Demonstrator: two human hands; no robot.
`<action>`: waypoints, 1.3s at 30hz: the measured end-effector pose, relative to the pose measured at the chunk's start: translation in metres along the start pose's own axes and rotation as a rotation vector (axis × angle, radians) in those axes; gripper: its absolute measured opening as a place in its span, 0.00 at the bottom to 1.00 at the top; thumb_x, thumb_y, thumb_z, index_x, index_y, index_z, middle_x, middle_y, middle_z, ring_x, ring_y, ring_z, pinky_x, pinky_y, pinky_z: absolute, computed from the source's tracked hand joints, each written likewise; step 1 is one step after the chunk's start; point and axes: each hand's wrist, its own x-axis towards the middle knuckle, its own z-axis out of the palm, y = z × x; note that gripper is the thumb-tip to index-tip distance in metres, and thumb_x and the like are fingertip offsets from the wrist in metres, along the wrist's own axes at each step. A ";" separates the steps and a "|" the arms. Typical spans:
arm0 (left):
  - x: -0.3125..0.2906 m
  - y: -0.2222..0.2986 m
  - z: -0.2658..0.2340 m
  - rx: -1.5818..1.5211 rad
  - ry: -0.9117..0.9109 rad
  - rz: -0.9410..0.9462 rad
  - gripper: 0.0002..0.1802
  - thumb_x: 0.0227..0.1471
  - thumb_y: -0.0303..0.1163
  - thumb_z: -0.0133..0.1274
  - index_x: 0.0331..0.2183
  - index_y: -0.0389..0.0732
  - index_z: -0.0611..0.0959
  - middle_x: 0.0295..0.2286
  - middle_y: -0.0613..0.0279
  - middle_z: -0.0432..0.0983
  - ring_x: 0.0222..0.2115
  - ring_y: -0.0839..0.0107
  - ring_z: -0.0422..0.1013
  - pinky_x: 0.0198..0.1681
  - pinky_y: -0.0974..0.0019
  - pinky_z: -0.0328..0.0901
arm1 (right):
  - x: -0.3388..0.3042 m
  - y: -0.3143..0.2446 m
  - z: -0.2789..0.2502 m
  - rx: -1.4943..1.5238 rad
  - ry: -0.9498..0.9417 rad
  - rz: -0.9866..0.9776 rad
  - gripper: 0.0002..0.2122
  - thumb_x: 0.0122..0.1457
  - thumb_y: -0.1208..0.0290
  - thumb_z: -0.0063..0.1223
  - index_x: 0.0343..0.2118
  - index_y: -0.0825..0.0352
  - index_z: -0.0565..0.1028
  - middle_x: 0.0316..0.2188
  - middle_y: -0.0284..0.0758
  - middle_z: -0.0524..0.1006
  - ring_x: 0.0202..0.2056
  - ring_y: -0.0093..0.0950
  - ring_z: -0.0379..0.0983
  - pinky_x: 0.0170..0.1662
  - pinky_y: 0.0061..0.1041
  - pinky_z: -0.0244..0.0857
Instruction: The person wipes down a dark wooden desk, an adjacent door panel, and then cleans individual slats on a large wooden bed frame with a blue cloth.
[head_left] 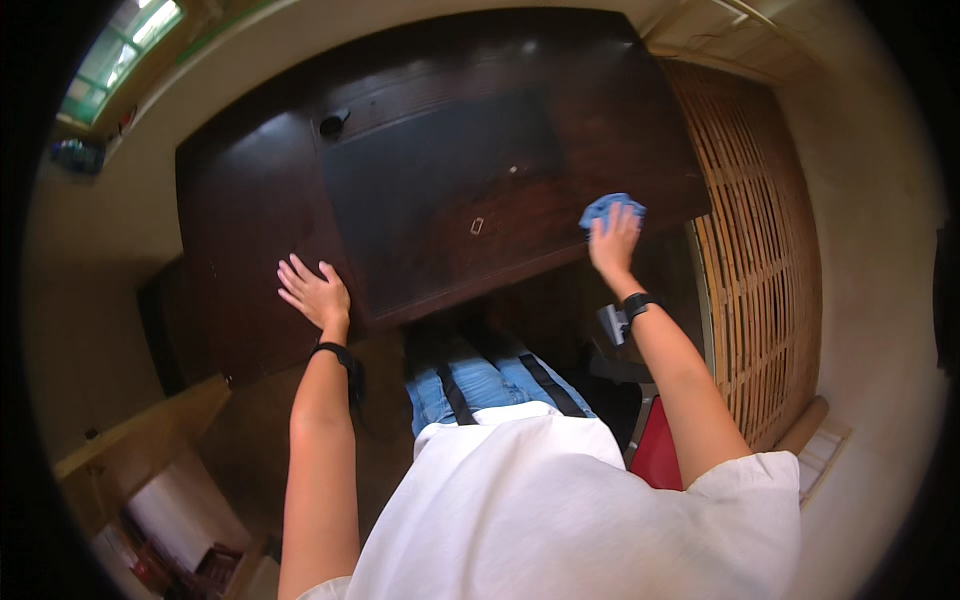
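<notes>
Pressed under the right hand [613, 240] near the right edge of the dark wooden counter [250, 220] — a blue cloth [607, 207], fingers laid over it. Spread flat and released on the counter's near-left part — the left hand [315, 293], well apart from the cloth. Between the hands, a dark mat [430, 190].

small pale label [477, 226] (rectangular), on dark desk [260, 220]

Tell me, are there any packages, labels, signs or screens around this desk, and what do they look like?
Small tag: on the dark wooden desk, at the near edge of the black mat; a tiny pale rectangular outline.
Small grey device: below the right hand and its blue cloth; whether it has a screen is unclear.
</notes>
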 end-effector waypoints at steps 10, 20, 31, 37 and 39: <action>0.022 -0.009 -0.051 -0.061 -0.185 0.009 0.20 0.40 0.39 0.44 0.37 0.39 0.76 0.43 0.50 0.66 0.49 0.56 0.57 0.51 0.47 0.49 | 0.007 -0.224 0.007 0.265 -0.280 -1.433 0.28 0.52 0.60 0.43 0.54 0.66 0.55 0.56 0.47 0.49 0.57 0.47 0.42 0.58 0.42 0.37; -0.018 -0.062 -0.033 -0.109 -0.541 0.011 0.30 0.48 0.44 0.43 0.50 0.37 0.63 0.53 0.52 0.52 0.56 0.61 0.46 0.57 0.58 0.41 | -0.049 -0.272 0.058 0.343 -0.532 -1.217 0.29 0.48 0.60 0.42 0.54 0.63 0.56 0.57 0.45 0.47 0.59 0.46 0.37 0.58 0.44 0.34; 0.163 0.060 0.054 -0.221 -0.207 0.076 0.33 0.50 0.43 0.38 0.53 0.32 0.55 0.55 0.46 0.44 0.57 0.57 0.39 0.58 0.56 0.35 | 0.069 -0.089 0.017 0.134 -0.292 -0.140 0.31 0.50 0.65 0.41 0.57 0.65 0.47 0.59 0.44 0.42 0.59 0.44 0.35 0.60 0.38 0.30; 0.178 0.098 0.084 0.010 -0.159 -0.103 0.36 0.50 0.48 0.35 0.54 0.34 0.52 0.56 0.50 0.41 0.58 0.60 0.34 0.59 0.54 0.28 | 0.023 -0.067 -0.002 -0.102 -0.260 -0.048 0.30 0.51 0.65 0.37 0.55 0.75 0.47 0.57 0.54 0.42 0.59 0.48 0.33 0.60 0.42 0.25; 0.178 0.097 0.083 0.036 -0.133 -0.112 0.36 0.50 0.48 0.34 0.54 0.34 0.52 0.56 0.50 0.40 0.58 0.61 0.34 0.59 0.53 0.27 | 0.017 -0.132 -0.013 0.159 -0.333 -0.131 0.30 0.49 0.65 0.39 0.54 0.75 0.50 0.56 0.54 0.46 0.58 0.49 0.36 0.59 0.42 0.26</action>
